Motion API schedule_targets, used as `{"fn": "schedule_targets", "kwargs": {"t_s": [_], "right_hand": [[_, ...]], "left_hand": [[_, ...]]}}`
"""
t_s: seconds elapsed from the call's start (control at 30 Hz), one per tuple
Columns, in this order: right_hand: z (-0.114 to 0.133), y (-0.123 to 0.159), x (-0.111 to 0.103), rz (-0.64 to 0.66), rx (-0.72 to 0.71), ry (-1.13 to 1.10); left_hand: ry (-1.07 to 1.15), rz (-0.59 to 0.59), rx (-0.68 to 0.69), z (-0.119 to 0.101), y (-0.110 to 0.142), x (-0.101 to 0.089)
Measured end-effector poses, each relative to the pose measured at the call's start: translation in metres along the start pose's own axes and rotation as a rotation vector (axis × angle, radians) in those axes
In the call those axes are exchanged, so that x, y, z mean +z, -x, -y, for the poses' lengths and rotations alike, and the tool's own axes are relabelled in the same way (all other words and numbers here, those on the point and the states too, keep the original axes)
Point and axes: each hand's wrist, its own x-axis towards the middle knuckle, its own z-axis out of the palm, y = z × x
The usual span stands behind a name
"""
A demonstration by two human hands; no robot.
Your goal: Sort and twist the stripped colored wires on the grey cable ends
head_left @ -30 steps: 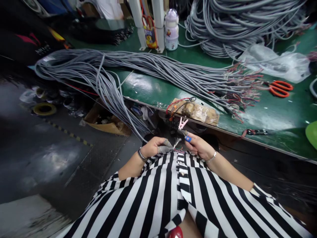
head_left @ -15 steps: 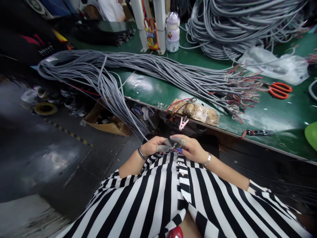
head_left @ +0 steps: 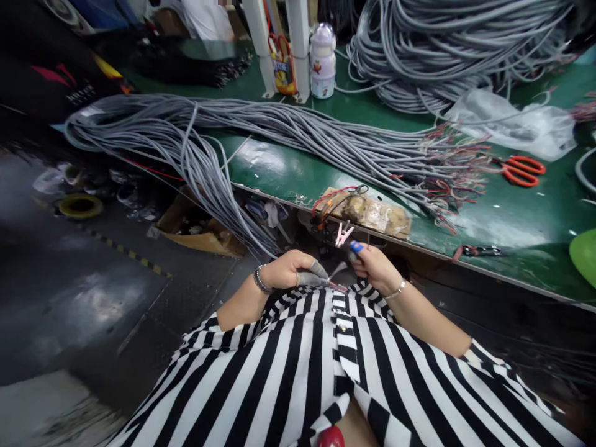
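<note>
My left hand [head_left: 291, 270] is closed in front of the striped shirt, its fingertips wrapped in grey. It pinches the end of a grey cable, from which thin reddish wires [head_left: 337, 286] stick out to the right. My right hand [head_left: 375, 268] is closed just to the right and apart from the wires. Something blue [head_left: 356, 246] shows at its thumb tip; whether it is a finger wrap or a held thing I cannot make out. A pale, blurred strip [head_left: 338, 269] lies between the hands. A pink clip [head_left: 343, 234] is just beyond my right hand, by the bench edge.
A long bundle of grey cables [head_left: 279, 124] lies across the green bench [head_left: 270, 174] and hangs over its edge. Red-handled scissors [head_left: 524, 171], a plastic bag [head_left: 516, 124], a bottle [head_left: 323, 62], a taped block [head_left: 372, 214] and dark pliers [head_left: 482, 251] are on the bench.
My right hand has moved away from my left hand, up and to the right toward the pink clip. The left hand stays nearly in place, and reddish wires now show beyond its fingertips.
</note>
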Motion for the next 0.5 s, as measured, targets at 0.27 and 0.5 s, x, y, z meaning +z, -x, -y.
{"fn": "schedule_targets", "kwargs": {"t_s": [0.27,0.5], "right_hand": [[0.022,-0.020,0.002,0.103,-0.006,-0.186],[0.019,-0.031,0.014,0.098,-0.080,-0.189]], "left_hand": [[0.128,-0.360,-0.072,0.006,-0.015,0.003],[0.321,-0.408,-0.182,0.017,-0.032,0.010]]}}
